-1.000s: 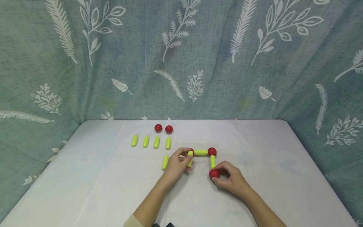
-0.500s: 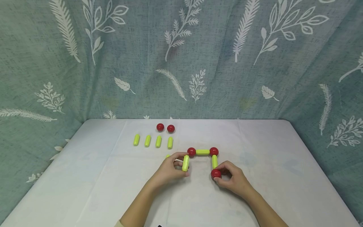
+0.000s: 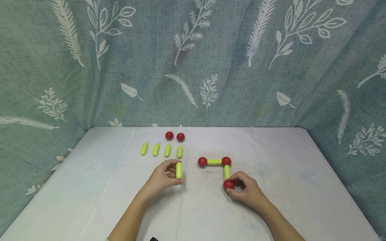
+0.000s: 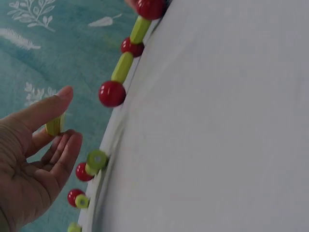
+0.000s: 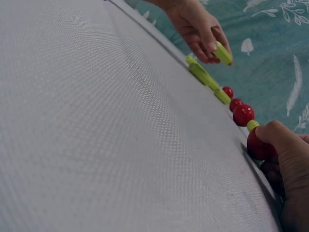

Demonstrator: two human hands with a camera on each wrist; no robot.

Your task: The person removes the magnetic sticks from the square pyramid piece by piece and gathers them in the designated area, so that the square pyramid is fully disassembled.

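Note:
My left hand pinches a yellow-green rod upright between thumb and fingers, left of a joined chain. In the left wrist view this rod shows behind the thumb. The chain has a red ball at its left end, a rod, a corner red ball, then another rod running toward me. At its near end my right hand pinches a red ball between thumb and forefinger. The right wrist view shows that ball under the thumb.
Several loose rods lie in a row at the back left of the white table. Behind them sit two red balls. A green leaf-patterned cloth hangs along the back and sides.
My left hand has drawn leftward from the chain's left ball, carrying the rod and now covering the spot where a loose rod lay. The right hand stays on the near ball.

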